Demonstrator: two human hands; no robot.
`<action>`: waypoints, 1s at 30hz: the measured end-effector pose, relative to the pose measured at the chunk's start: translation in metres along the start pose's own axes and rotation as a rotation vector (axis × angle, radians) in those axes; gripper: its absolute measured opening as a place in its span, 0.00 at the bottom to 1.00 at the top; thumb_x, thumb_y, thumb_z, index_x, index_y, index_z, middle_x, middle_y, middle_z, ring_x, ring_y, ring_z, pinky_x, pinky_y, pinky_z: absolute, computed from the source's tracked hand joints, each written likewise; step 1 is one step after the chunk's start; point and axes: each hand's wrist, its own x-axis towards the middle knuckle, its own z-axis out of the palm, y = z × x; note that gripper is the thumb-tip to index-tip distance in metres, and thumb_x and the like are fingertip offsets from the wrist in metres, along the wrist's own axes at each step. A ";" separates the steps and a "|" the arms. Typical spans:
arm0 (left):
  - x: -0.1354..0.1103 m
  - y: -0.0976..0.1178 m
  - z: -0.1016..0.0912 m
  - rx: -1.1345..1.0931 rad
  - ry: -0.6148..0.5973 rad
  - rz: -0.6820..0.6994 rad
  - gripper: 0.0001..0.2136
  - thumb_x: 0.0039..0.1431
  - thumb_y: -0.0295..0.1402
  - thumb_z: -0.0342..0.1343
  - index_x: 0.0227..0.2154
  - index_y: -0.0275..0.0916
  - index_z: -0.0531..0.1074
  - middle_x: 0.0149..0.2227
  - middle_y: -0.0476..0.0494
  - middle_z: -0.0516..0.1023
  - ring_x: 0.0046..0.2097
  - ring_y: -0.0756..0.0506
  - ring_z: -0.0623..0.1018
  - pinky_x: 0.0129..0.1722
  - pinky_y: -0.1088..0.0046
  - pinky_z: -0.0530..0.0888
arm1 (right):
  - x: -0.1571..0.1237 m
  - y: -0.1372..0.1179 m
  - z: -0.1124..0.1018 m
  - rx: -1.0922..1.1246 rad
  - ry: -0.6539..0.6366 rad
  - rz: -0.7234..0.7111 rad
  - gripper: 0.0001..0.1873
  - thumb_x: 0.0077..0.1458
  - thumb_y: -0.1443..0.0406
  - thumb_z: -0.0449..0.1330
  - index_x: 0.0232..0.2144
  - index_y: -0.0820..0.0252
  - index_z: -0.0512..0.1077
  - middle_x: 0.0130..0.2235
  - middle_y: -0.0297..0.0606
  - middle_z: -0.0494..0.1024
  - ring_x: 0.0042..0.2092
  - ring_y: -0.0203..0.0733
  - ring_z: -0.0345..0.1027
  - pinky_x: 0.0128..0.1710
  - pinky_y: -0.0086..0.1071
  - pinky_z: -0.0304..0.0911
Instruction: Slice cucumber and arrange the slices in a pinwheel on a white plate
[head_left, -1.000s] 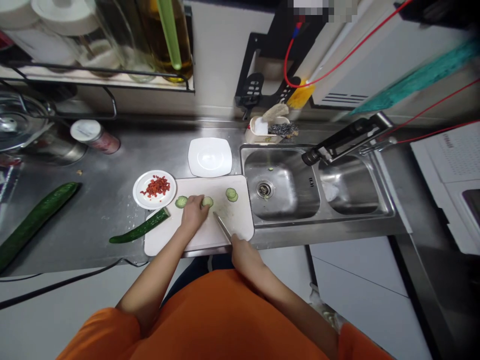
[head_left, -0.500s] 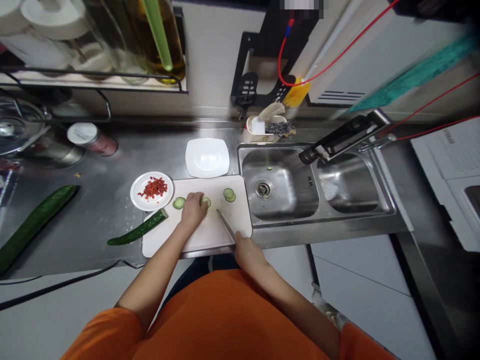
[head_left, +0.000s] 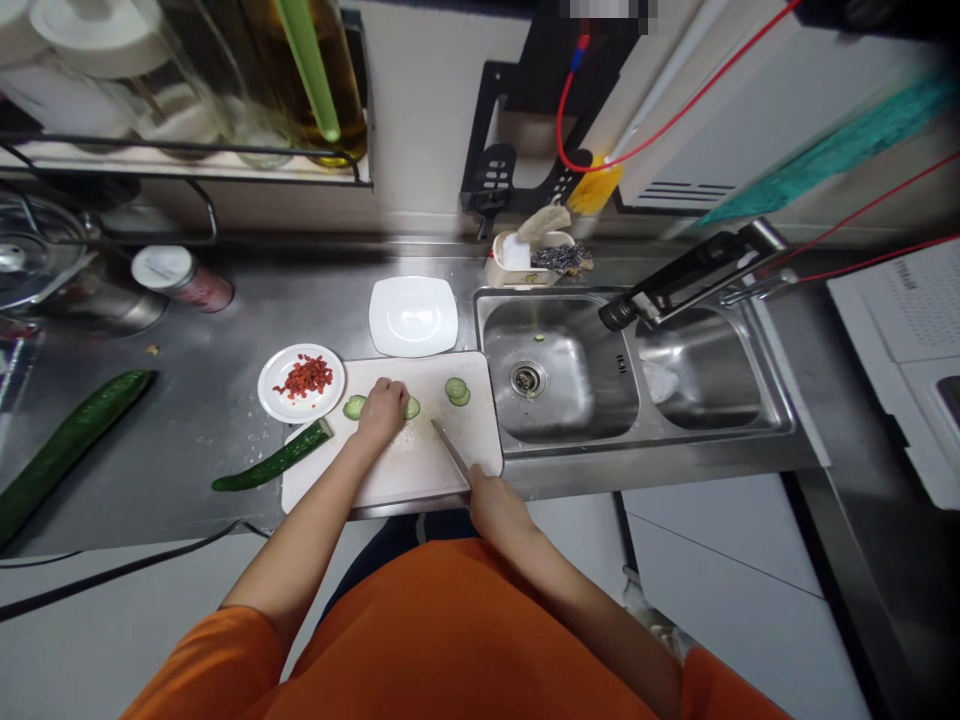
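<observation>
- Gripping the knife [head_left: 451, 450], the right hand [head_left: 499, 508] is wrapping around it.
- Left hand [head_left: 382, 410] is curling between cucumber slices [head_left: 412, 408] on the board [head_left: 420, 470]; can't tell its grip.
- Canister [head_left: 202, 287] is wearing an unreadable label.

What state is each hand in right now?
Left hand: at the cucumber slices; whether it grips any cannot be told.
Right hand: closed, holding the knife.

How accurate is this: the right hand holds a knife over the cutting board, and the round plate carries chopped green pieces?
Nearly: the head view shows the chopped pieces on the round plate are red, not green. The right hand holds a knife over the cutting board.
</observation>
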 end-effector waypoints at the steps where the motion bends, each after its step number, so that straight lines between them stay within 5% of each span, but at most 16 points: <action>1: 0.000 0.000 0.001 0.028 0.003 0.018 0.11 0.63 0.31 0.44 0.36 0.37 0.72 0.40 0.38 0.69 0.40 0.43 0.73 0.40 0.67 0.68 | 0.000 0.000 0.000 -0.002 0.002 -0.001 0.20 0.56 0.78 0.46 0.49 0.63 0.63 0.40 0.48 0.77 0.45 0.46 0.73 0.36 0.29 0.60; 9: -0.010 0.001 0.002 0.090 0.034 0.161 0.09 0.62 0.28 0.43 0.35 0.36 0.69 0.36 0.37 0.72 0.41 0.40 0.71 0.42 0.64 0.67 | 0.000 0.000 0.000 -0.016 0.003 0.008 0.20 0.56 0.77 0.45 0.49 0.64 0.63 0.40 0.50 0.77 0.45 0.47 0.73 0.36 0.30 0.60; 20: -0.022 -0.010 -0.005 -0.272 0.070 0.022 0.05 0.54 0.29 0.49 0.30 0.40 0.70 0.30 0.47 0.75 0.33 0.46 0.73 0.35 0.71 0.67 | 0.008 0.007 0.009 -0.011 0.037 -0.012 0.16 0.60 0.72 0.46 0.49 0.64 0.64 0.40 0.50 0.77 0.44 0.48 0.73 0.37 0.31 0.61; 30: -0.038 -0.049 -0.034 -0.171 0.197 -0.181 0.08 0.55 0.32 0.48 0.33 0.41 0.72 0.31 0.46 0.77 0.35 0.45 0.75 0.39 0.70 0.68 | 0.007 0.005 0.006 -0.027 0.041 -0.006 0.16 0.60 0.73 0.47 0.49 0.63 0.64 0.39 0.49 0.78 0.43 0.47 0.74 0.35 0.30 0.60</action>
